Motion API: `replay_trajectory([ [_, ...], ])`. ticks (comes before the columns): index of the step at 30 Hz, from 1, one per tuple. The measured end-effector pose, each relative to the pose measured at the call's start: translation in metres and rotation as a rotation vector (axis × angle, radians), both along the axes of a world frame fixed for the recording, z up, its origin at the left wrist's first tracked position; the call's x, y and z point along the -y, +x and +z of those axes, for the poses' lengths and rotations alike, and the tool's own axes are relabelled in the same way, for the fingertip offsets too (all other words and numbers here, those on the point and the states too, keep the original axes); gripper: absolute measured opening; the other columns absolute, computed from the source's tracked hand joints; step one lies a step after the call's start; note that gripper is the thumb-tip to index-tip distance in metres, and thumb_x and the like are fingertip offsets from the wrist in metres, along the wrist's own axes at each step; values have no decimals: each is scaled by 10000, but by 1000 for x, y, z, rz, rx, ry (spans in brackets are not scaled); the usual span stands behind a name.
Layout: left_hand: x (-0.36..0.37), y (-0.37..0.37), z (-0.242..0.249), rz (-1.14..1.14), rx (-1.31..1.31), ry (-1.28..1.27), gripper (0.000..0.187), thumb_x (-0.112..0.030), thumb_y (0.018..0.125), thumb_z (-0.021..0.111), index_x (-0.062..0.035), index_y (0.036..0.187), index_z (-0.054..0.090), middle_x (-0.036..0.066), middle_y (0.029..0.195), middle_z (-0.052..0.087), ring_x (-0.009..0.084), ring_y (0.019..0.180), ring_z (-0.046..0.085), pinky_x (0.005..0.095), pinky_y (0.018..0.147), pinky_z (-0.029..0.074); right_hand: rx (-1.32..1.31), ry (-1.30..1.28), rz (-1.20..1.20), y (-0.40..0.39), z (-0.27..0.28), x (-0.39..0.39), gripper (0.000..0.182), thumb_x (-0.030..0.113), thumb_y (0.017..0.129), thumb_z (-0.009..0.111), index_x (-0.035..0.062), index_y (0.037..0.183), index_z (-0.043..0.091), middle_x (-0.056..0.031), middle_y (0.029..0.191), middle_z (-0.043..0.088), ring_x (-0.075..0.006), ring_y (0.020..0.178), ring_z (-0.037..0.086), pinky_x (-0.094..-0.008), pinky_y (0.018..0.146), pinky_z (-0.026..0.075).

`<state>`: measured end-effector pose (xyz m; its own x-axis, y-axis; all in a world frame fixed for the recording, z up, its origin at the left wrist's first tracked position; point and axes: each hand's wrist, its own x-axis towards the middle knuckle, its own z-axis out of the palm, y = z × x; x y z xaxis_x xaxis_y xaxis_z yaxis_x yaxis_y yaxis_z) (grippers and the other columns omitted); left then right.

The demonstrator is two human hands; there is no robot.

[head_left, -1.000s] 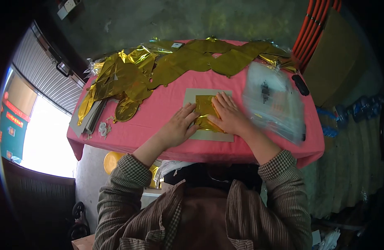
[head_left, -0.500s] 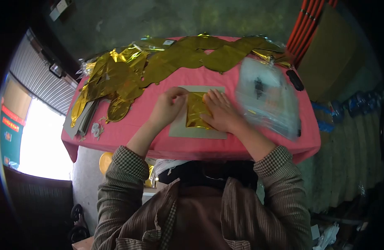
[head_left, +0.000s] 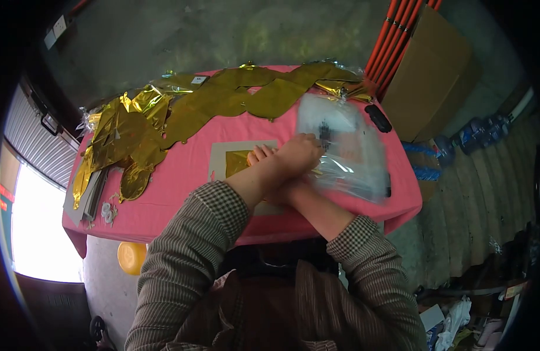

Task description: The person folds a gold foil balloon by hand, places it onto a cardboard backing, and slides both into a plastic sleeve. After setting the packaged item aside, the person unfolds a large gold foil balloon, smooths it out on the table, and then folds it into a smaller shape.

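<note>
A folded gold foil piece (head_left: 236, 162) lies on a grey card (head_left: 218, 153) on the pink cloth. My right hand (head_left: 263, 157) rests on the foil with its fingers spread, partly hidden under my left forearm. Crossing over it, my left hand (head_left: 305, 153) is at the near left edge of a stack of clear plastic bags (head_left: 346, 152). Its fingers are curled together, and what they grip, if anything, is too small to make out.
Flat gold foil balloons (head_left: 211, 99) stretch along the far side of the pink table (head_left: 194, 205). Grey cards (head_left: 93, 196) and white rings (head_left: 108, 213) lie at the left. A black object (head_left: 378, 119) is at the right, near a cardboard sheet (head_left: 428, 76).
My left hand has moved right, from the foil's left edge across my right arm to the plastic bags. My right hand stays on the foil. The whole view has shifted.
</note>
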<state>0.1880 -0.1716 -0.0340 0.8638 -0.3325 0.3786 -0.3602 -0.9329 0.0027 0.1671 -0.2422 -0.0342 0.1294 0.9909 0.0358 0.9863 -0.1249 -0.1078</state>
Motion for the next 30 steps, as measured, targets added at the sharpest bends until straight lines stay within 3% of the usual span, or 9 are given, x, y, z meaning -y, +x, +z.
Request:
replay_trajectory([
  [4, 2, -3, -1, -31, 38, 49, 139, -159, 747, 601, -50, 829, 626, 77, 802, 609, 261, 808, 599, 373, 731, 491, -2, 52, 16, 9, -26, -7, 749, 414, 850, 404, -26, 1410, 172, -234, 1475, 150, -384, 1368, 156, -497, 1114, 103],
  [8, -3, -14, 6, -55, 26, -251, 105, -138, 773, 596, -48, 811, 633, 79, 792, 625, 257, 770, 610, 358, 690, 503, -47, 12, -27, 7, -30, -8, 771, 455, 851, 423, -30, 1404, 191, -237, 1472, 153, -377, 1370, 151, -504, 1111, 101],
  [10, -5, -22, 19, -68, 36, -346, 103, -127, 790, 605, -42, 833, 643, 83, 808, 636, 240, 780, 618, 341, 697, 508, 8, 166, -2, 6, -36, -8, 775, 479, 849, 449, -44, 1383, 246, -253, 1449, 208, -368, 1362, 186, -497, 1108, 123],
  [12, -13, -30, 37, -37, -112, -828, 131, -118, 835, 619, -21, 916, 654, 80, 858, 658, 166, 803, 626, 291, 728, 507, -104, 125, -1, 5, -26, -2, 757, 474, 852, 454, -48, 1370, 274, -261, 1430, 243, -368, 1353, 209, -490, 1106, 136],
  [15, -42, -67, 83, 62, -140, -1035, 173, -124, 863, 619, -11, 991, 647, 72, 882, 666, 103, 811, 608, 250, 750, 493, -159, 177, -5, 5, -25, -3, 736, 468, 853, 470, -49, 1353, 312, -270, 1402, 293, -370, 1336, 249, -477, 1102, 160],
  [17, -64, -109, 111, 54, 53, -954, 168, -116, 876, 598, 0, 990, 642, 56, 863, 657, 94, 812, 600, 241, 732, 492, -141, 243, -29, 4, -28, -6, 727, 472, 856, 472, -36, 1354, 321, -239, 1418, 292, -356, 1340, 245, -488, 1100, 153],
  [20, -92, -179, 130, 329, 189, -659, 144, -83, 867, 597, 17, 964, 632, 37, 850, 629, 101, 804, 595, 253, 708, 487, -79, 175, -65, 1, -22, -4, 729, 471, 859, 467, -29, 1365, 305, -210, 1440, 271, -337, 1359, 212, -509, 1100, 124],
  [21, -100, -201, 127, 400, 166, -695, 154, -81, 805, 650, 5, 932, 645, 107, 906, 645, 209, 847, 617, 295, 748, 490, -128, 139, -81, 0, -18, -3, 726, 473, 867, 454, -18, 1376, 290, -197, 1454, 250, -330, 1372, 176, -525, 1100, 93],
  [30, -149, -327, 62, 621, -279, -284, 208, -6, 741, 646, -10, 949, 647, 115, 1024, 633, 288, 990, 575, 378, 867, 464, -78, 61, -105, 0, -16, -4, 723, 500, 891, 416, 14, 1402, 258, -163, 1480, 209, -282, 1386, 152, -466, 1116, 85],
])
